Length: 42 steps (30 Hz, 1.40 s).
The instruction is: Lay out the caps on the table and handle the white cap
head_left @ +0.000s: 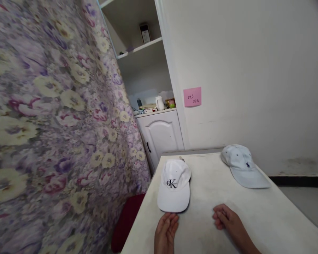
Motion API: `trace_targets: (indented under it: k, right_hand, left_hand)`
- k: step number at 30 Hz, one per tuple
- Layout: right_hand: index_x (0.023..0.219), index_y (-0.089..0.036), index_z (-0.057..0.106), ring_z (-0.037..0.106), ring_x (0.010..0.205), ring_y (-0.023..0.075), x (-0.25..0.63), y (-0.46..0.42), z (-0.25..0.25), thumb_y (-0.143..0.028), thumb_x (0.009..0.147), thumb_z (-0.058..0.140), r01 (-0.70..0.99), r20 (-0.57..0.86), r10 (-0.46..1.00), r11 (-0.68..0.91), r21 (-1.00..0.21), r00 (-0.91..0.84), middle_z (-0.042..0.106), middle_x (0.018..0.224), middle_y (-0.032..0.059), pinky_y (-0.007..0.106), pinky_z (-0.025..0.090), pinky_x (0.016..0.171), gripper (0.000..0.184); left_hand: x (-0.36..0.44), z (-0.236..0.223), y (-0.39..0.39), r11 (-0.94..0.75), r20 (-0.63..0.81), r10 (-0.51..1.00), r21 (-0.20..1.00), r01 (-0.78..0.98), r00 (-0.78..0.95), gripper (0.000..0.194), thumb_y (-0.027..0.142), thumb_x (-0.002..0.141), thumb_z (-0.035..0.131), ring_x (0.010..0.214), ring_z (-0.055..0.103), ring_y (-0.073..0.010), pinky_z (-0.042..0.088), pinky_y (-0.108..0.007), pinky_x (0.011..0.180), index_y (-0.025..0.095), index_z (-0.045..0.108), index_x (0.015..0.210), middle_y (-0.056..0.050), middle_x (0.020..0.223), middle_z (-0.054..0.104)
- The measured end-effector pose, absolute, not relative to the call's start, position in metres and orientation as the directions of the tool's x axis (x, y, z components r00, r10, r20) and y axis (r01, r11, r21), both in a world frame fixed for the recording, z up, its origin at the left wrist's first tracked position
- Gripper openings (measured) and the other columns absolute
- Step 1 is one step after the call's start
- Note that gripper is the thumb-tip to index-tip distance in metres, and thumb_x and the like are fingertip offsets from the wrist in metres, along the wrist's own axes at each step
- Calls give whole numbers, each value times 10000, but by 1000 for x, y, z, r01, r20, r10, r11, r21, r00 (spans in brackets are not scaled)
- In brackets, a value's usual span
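A white baseball cap (175, 176) with a dark "CK" mark lies on the table, its brim pointing toward me. My left hand (166, 229) is right at the front edge of that brim, palm turned up and fingers loosely bent; I cannot tell whether the fingertips touch it. To the right, my right hand (225, 218) hovers over the tabletop with its fingers curled in and thumb against them, nothing visible inside. A pale blue baseball cap (241, 164) with a small dark logo sits at the far right of the table, beyond my right hand.
The white table (201, 197) stands against a wall bearing a pink sticky note (192, 97). A floral curtain (69, 123) hangs along the left, above a dark red seat (128, 220). Behind are shelves with a white jug (159, 103) above a cabinet door (161, 134).
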State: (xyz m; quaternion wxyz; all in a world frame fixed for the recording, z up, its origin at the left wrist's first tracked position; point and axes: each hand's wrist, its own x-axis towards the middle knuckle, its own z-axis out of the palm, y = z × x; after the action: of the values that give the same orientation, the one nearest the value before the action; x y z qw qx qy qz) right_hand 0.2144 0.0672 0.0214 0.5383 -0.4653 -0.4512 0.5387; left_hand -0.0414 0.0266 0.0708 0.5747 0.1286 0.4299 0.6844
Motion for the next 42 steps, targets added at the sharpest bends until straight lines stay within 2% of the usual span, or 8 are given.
trace_targets:
  k: [8,13,17,23,28,33,38,42]
  right_hand:
    - [796,-222,650,656,569,193,213,65,25,-510,739,658,-154,-17,1000,-14,-988,16,694,675,15,338,534,559,295]
    - [823,-211,643,655,565,180,212,68,19,-463,752,636,-167,-12,1000,-10,-986,10,692,686,11,320,521,549,261]
    - [816,-199,635,642,551,169,212,70,18,-445,755,626,-176,0,1000,2,-984,10,687,683,13,311,506,531,253]
    - [834,-202,640,639,558,171,211,70,21,-441,770,637,-183,15,1000,18,-983,20,692,692,11,315,502,539,248]
    - [825,-204,639,635,550,170,212,69,25,-459,770,642,-192,15,1000,19,-981,24,691,693,11,312,492,529,262]
    - [832,-198,632,637,552,168,212,68,27,-420,775,619,-199,14,1000,17,-980,19,683,687,6,308,491,529,230]
    - [838,-196,630,638,557,169,213,67,26,-395,776,612,-194,13,1000,15,-981,14,684,692,3,310,495,531,210]
    - [853,-199,631,644,566,171,213,66,25,-392,791,600,-188,11,1000,12,-982,8,683,698,-3,315,504,543,206]
  left_hand:
    - [-43,75,26,20,-327,904,677,-736,-276,202,34,885,587,1031,748,-270,604,-346,919,70,749,1000,-202,1104,776]
    - [-41,83,31,-10,-311,917,613,-790,-252,316,5,920,484,1034,744,-235,562,-371,1008,102,780,871,-141,1023,802]
    - [-36,90,39,-8,-309,924,576,-817,-227,370,12,943,448,947,762,-224,614,-374,917,104,776,797,-125,901,809]
    - [-31,99,57,-69,-306,901,598,-798,-307,301,-35,898,516,760,751,-132,639,-254,760,142,748,822,-46,831,809]
    - [-33,108,65,-57,-301,899,639,-767,-317,259,-36,894,515,805,759,-164,648,-298,788,117,724,876,-87,856,804]
    - [-37,104,62,-96,-271,873,720,-687,-406,211,-38,880,563,808,755,-138,636,-262,813,128,681,823,-46,820,781]
    - [-43,91,47,-55,-289,820,819,-571,-493,208,-53,829,619,570,728,-148,644,-261,626,155,610,845,-1,621,723]
    - [-47,88,40,-16,-290,819,850,-527,-494,189,-21,796,675,509,702,-147,606,-222,524,144,627,874,1,595,713]
